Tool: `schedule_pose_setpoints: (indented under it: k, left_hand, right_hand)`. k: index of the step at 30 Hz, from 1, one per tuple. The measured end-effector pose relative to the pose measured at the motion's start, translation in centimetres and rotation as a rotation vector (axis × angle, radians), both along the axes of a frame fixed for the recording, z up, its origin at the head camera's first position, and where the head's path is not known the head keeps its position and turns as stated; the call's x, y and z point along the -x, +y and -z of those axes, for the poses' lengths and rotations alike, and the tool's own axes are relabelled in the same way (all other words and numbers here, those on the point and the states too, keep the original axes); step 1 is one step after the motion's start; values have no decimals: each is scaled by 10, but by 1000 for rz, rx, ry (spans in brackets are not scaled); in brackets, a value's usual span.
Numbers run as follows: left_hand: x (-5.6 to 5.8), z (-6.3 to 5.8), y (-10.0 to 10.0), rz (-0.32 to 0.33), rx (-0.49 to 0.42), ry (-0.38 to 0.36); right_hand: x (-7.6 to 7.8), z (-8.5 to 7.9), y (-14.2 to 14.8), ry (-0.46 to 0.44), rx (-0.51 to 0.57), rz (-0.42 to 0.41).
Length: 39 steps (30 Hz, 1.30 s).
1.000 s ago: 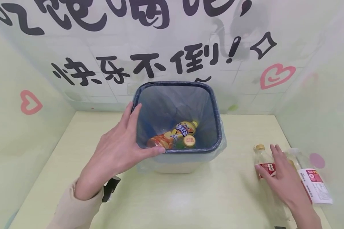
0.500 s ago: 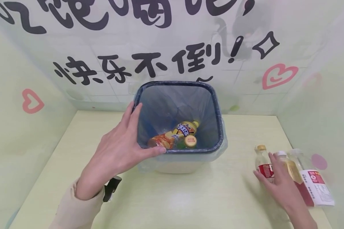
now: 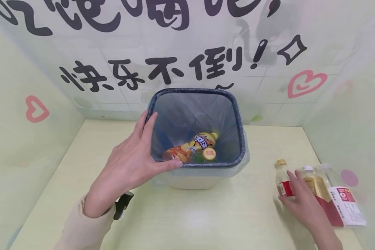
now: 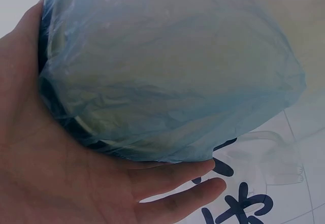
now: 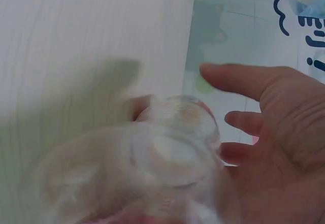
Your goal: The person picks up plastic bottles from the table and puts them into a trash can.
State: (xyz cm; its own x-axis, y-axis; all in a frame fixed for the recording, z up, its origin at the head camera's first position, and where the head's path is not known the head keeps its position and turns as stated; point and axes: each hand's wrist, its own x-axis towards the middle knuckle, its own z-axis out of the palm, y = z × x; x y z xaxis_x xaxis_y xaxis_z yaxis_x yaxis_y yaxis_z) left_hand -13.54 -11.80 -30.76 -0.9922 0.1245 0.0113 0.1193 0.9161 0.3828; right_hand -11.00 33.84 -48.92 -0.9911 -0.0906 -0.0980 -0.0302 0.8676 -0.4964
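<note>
My left hand rests on the left front corner of a dark-rimmed trash bin, its thumb along the front rim. In the left wrist view, the palm lies against the bin's blue liner bag and straight fingers extend past it. Inside the bin lie a yellow-orange drink bottle and a round gold cap. My right hand is at a small clear bottle with gold cap and red label, partly covering it. In the right wrist view the thumb stands apart from a blurred clear bottle.
Right of that hand lie a white-capped bottle with a gold and red label and a clear bottle with a white label, close to the right wall. The lettered back wall stands behind the bin on the pale table.
My right hand shifts slightly left and down around the small bottle, uncovering more of the white-capped bottle. The small bottle shifts slightly left. My left hand stays on the bin.
</note>
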Motion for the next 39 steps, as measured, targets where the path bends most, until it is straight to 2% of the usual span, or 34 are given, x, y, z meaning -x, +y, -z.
schedule_pose_setpoints:
  k: [3, 10, 16, 25, 30, 33, 39]
  left_hand:
    - [0, 1, 0, 1, -3, 1]
    - [0, 1, 0, -1, -10, 5]
    - [0, 1, 0, 3, -9, 2]
    - [1, 1, -1, -5, -15, -13]
    - [2, 0, 0, -1, 1, -21]
    - [2, 0, 0, 0, 5, -24]
    - [2, 0, -1, -4, 5, -29]
  right_hand:
    - [3, 1, -1, -13, -30, -2]
    - [14, 0, -6, -13, -48, 59]
    - [20, -6, -7, -77, -45, 73]
    - [27, -8, -4, -125, -59, 34]
    - [28, -11, 1, -185, -24, 28]
    - [29, -17, 1, -142, 4, 26]
    - [34, -42, -6, 92, 77, 38]
